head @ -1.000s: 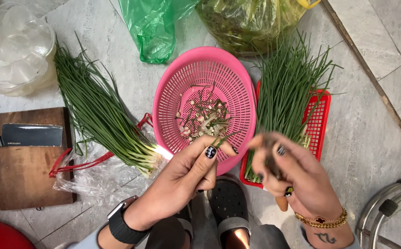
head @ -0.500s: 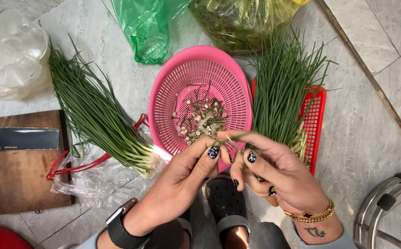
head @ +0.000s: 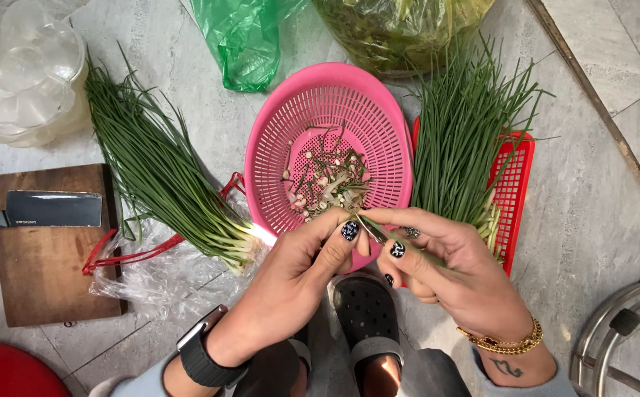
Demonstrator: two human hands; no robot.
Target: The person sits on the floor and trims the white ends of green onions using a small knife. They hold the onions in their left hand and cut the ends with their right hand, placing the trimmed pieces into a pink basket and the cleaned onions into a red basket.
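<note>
Since a sec ago my right hand [head: 452, 268] had dropped in toward the left hand [head: 301, 268]; both now met over the near rim of the round pink plastic colander [head: 276, 140], pinched together on one thin green chive stalk [head: 379, 234] w/ its root end at the fingertips. Looked like trimming mid-stalk. Trimmings lay in the colander. Untrimmed chive bundle [head: 158, 176] left on clear plastic, cleaned chives [head: 460, 140] on the red mesh tray [head: 515, 184] right. Cleaver [head: 44, 209] on wooden board [head: 40, 272] far left; black clog [head: 368, 312] below, nothing blocking
</note>
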